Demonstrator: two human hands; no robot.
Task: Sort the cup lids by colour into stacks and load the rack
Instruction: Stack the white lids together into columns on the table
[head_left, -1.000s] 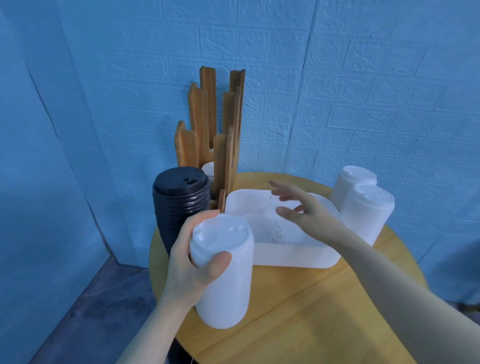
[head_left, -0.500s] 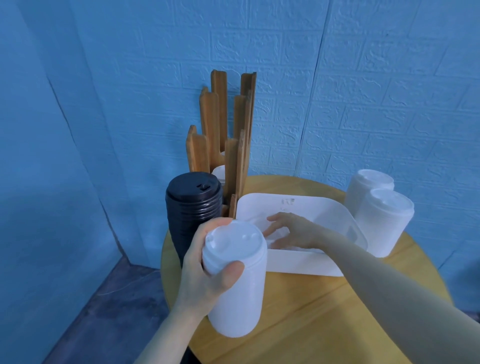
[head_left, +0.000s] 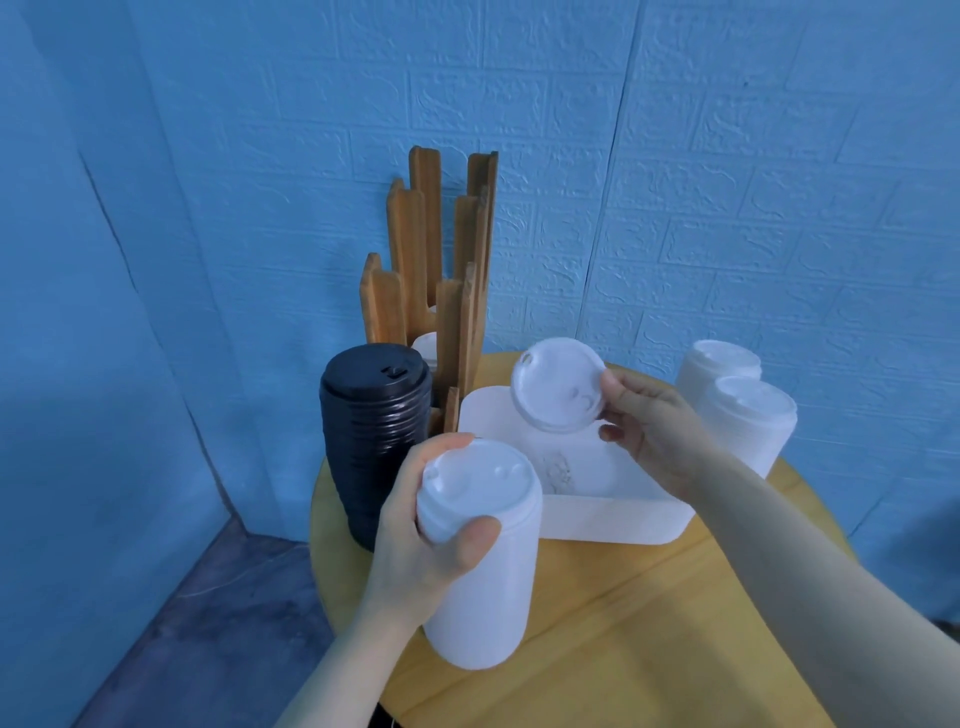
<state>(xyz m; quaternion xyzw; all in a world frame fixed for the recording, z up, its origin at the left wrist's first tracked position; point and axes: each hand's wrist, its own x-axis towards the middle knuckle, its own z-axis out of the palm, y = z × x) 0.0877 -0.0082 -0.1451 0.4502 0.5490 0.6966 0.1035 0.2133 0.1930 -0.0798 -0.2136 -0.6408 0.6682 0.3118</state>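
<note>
since half a second ago, a single white lid (head_left: 558, 385) has been lifted out of the white tray (head_left: 613, 519) by the right hand (head_left: 647, 423), which was lying flat inside the tray then. the lid is now pinched at its edge between thumb and fingers, tilted, and held above the tray's far left corner. a tall stack of white lids (head_left: 480, 545) is gripped near its top by the left hand (head_left: 421, 525), fingers and thumb curled round it, in front of the tray and above the round wooden worktop (head_left: 623, 623). a stack of black lids (head_left: 376, 436) is stood left of the tray, with the wooden rack (head_left: 431, 280) just behind it; something white is glimpsed inside the rack. two more white stacks (head_left: 737, 410) are stood right of the tray, close together.
</note>
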